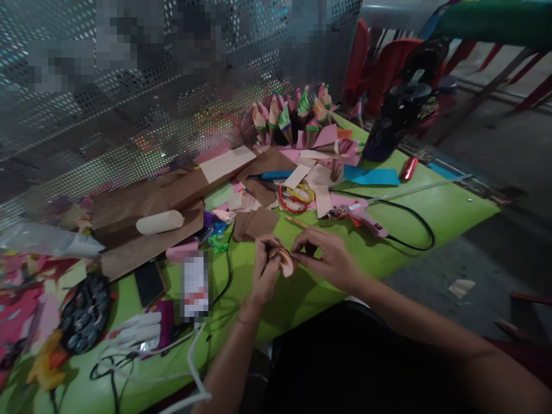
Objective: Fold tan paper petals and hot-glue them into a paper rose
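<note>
Over the near edge of the green table, my left hand (264,265) is closed on a peach-coloured curled paper piece (286,263), its thumb against the paper. My right hand (321,255) pinches at the right rim of the same piece, fingertips together; whether a smaller bit sits between them is hidden. Just beyond the hands lie folded brown paper pieces (256,224) and a pencil-like stick (296,222). A pink glue gun (364,219) rests to the right with its black cord. Scissors with red and yellow handles (297,197) lie farther back.
Paper ice cream cones (285,122) stand at the back by a perforated metal panel (181,109). A dark bottle (390,123) is at the back right. To the left are a phone (149,283), white cables (192,359), a yellow glue gun (46,365) and a paper roll (159,222).
</note>
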A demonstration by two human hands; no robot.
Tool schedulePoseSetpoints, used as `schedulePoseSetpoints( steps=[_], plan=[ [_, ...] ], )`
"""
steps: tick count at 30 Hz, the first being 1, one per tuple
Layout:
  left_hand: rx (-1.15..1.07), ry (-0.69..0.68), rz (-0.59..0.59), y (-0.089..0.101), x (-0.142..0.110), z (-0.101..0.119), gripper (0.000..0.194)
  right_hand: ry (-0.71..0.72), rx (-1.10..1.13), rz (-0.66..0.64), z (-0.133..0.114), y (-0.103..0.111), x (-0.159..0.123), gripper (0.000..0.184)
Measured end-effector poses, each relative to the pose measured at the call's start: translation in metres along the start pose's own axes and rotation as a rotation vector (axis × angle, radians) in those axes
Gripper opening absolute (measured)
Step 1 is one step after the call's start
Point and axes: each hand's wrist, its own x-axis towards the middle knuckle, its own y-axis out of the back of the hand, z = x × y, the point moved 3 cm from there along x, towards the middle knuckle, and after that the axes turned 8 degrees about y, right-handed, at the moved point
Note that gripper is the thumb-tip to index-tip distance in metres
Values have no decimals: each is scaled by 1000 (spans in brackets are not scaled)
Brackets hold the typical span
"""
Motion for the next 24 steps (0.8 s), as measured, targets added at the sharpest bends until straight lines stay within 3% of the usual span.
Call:
schedulePoseSetpoints(
  steps=[7,14,24],
  plan=[
    [120,-148,46,0,-2,8,19,-98,31,-57,-7,4,2,14],
    [206,-186,22,1,-3,8,21,-140,-22,-54,-8,2,3,10],
    [244,-168,-25,0,-3,12,24,-20,-283,-91,-13,1,1,14]
  ],
)
